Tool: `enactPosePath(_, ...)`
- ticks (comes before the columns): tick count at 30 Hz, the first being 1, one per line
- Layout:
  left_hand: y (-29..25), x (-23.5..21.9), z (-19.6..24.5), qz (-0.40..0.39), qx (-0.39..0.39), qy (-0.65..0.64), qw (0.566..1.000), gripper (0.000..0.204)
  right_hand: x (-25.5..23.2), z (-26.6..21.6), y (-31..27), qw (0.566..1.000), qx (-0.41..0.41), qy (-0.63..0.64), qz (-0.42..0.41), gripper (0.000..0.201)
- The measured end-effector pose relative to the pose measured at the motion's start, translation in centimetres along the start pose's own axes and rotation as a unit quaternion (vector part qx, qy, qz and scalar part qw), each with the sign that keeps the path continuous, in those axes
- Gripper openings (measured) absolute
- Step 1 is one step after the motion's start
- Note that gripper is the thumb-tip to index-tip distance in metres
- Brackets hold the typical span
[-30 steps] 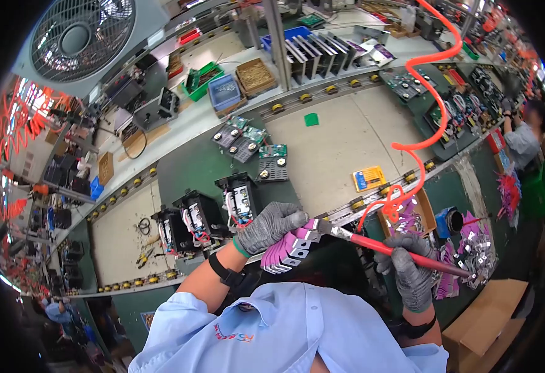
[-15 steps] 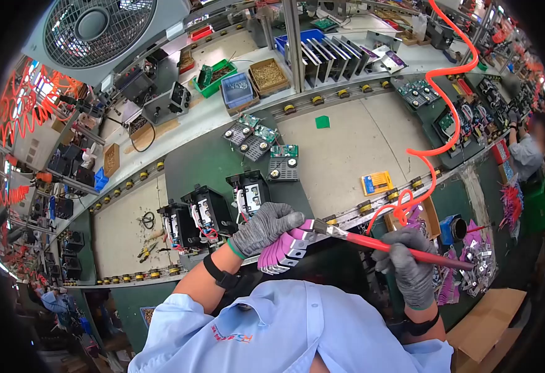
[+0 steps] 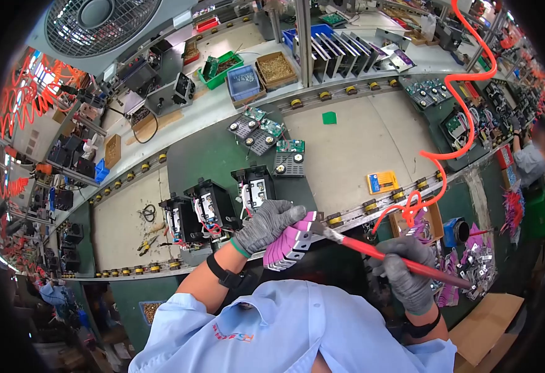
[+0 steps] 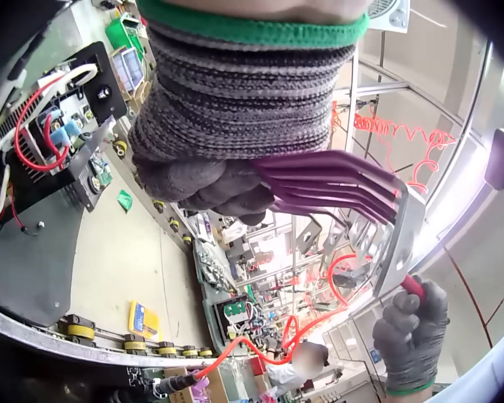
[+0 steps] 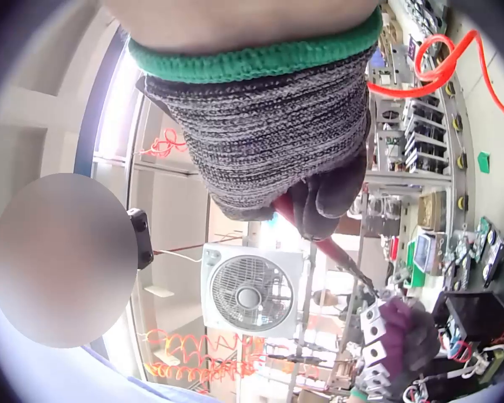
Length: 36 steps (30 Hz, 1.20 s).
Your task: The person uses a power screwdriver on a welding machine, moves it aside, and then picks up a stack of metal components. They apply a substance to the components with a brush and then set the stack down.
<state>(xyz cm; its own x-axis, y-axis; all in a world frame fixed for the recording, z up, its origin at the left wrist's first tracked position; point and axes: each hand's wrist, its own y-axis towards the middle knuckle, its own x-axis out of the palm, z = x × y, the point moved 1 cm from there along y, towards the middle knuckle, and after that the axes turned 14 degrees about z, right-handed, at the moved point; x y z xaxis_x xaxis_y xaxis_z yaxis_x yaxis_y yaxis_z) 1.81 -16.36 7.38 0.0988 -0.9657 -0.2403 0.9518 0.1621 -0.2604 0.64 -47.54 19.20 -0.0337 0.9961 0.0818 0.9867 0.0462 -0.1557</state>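
My gloved left hand [image 3: 266, 225] grips a fanned stack of purple-coated metal brackets [image 3: 280, 250], their bare silver ends spread outward. In the left wrist view the purple strips [image 4: 336, 178] run out from under the curled fingers. My gloved right hand [image 3: 409, 273] holds a red-handled brush [image 3: 366, 248] with its fingers wrapped about the handle. The brush's dark tip lies right at the upper end bracket of the stack. In the right wrist view the silver bracket ends [image 5: 374, 332] sit close to that tip.
Black units with wiring [image 3: 209, 206] stand left of the hands on a green board. Perforated plates with circuit boards [image 3: 290, 163] lie behind. More brackets [image 3: 477, 264] are heaped at right, beside a blue tin [image 3: 455, 232] and cardboard box [image 3: 487, 320]. A coiled orange hose [image 3: 471, 133] hangs down.
The head view has shifted, so the bench scene sits slightly farther right. The brush stays at the end of the bracket stack, and both hands keep their hold.
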Motion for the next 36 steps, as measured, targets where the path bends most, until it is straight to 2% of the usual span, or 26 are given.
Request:
enactPosePath(2, 0.2, 0.1, 0.0, -0.005, -0.002, -0.020, 1.000, 0.065, 0.5, -0.3, 0.8, 0.981, -0.089, -0.148, -0.087, 0.011)
enactPosePath(4, 0.4, -0.1, -0.2, 0.006, 0.012, 0.029, 0.999, 0.065, 0.3, -0.1, 1.0, 0.987, -0.085, -0.122, -0.060, 0.011)
enactPosePath(6, 0.3, -0.2, 0.3, 0.017, 0.010, 0.022, 1.000, 0.065, -0.3, -0.6, 0.6, 0.997, -0.007, -0.068, -0.029, 0.011)
enactPosePath(7, 0.0, -0.2, 0.3, 0.023, 0.003, 0.016, 1.000, 0.065, -0.1, 0.0, -0.3, 1.000, -0.007, -0.005, -0.015, 0.012)
enactPosePath(8, 0.0, 0.0, 0.2, 0.021, 0.002, 0.016, 1.000, 0.065, 0.3, 0.3, -0.4, 1.000, -0.005, -0.005, -0.014, 0.012)
enactPosePath(10, 0.6, 0.3, 0.0, 0.004, -0.023, -0.020, 1.000, 0.057, 1.1, 0.3, -0.1, 0.984, -0.074, -0.134, -0.089, 0.011)
enactPosePath(11, 0.9, 0.2, 0.0, 0.009, -0.014, 0.010, 1.000, 0.058, 1.2, -0.3, 0.2, 0.989, -0.014, -0.131, -0.072, 0.011)
enactPosePath(12, 0.7, 0.1, 0.2, 0.011, -0.013, 0.010, 1.000, 0.058, 1.1, -0.2, 0.4, 0.988, -0.015, -0.132, -0.073, 0.011)
enactPosePath(14, 0.4, -0.2, 0.7, 0.029, -0.032, 0.031, 0.999, 0.058, 0.4, 0.5, 0.8, 0.999, 0.001, -0.044, -0.005, 0.012)
enactPosePath(15, 0.5, -0.2, 0.4, 0.026, -0.036, 0.036, 0.998, 0.059, 0.8, 0.8, 0.0, 1.000, -0.028, 0.013, 0.008, 0.012)
enactPosePath(16, 0.4, -0.1, 0.3, 0.024, -0.040, 0.037, 0.998, 0.059, 1.1, 0.7, -0.2, 1.000, -0.023, 0.013, 0.010, 0.012)
enactPosePath(18, 0.8, 0.2, 0.6, 0.014, -0.036, -0.002, 0.999, 0.060, 1.7, -0.2, 0.3, 0.988, -0.051, -0.124, -0.073, 0.011)
enactPosePath(19, 1.0, 0.3, 0.0, 0.021, -0.033, 0.006, 0.999, 0.059, 1.3, 0.0, 0.9, 0.991, -0.007, -0.114, -0.068, 0.012)
enactPosePath(20, 1.0, 0.3, -0.1, 0.022, -0.032, 0.005, 0.999, 0.059, 1.1, 0.0, 0.9, 0.991, -0.008, -0.115, -0.069, 0.012)
enactPosePath(22, 1.1, 0.0, -0.4, 0.026, -0.045, 0.030, 0.998, 0.057, 0.8, 0.4, 0.7, 0.999, 0.042, -0.001, -0.005, 0.013)
enactPosePath(23, 0.9, 0.1, -0.3, 0.025, -0.049, 0.031, 0.998, 0.057, 0.9, 0.5, 0.6, 0.999, 0.047, -0.001, -0.004, 0.013)
enactPosePath(26, 1.2, 0.4, 0.5, 0.047, -0.032, -0.014, 0.998, 0.061, 1.4, 0.4, 0.5, 0.992, 0.004, -0.113, -0.057, 0.014)
enactPosePath(30, 1.7, 0.3, 0.5, 0.066, -0.058, -0.026, 0.996, 0.060, 0.7, 0.9, 0.5, 0.999, 0.016, -0.049, -0.003, 0.013)
enactPosePath(32, 1.8, 0.5, 0.8, 0.062, -0.063, -0.015, 0.996, 0.060, 1.6, 0.4, -0.5, 0.994, -0.086, -0.021, -0.058, 0.013)
enactPosePath(33, 1.9, 0.8, 1.0, 0.067, -0.082, -0.041, 0.994, 0.060, 1.6, 1.2, -0.2, 0.974, -0.175, -0.120, -0.075, 0.011)
enactPosePath(34, 2.1, 1.0, 1.2, 0.071, -0.101, -0.067, 0.990, 0.060, 1.4, 1.7, 0.0, 0.974, -0.176, -0.121, -0.073, 0.011)
enactPosePath(36, 2.6, 1.5, 0.1, 0.082, -0.099, -0.099, 0.987, 0.060, 0.9, 2.4, 0.4, 0.994, -0.048, -0.100, -0.001, 0.009)
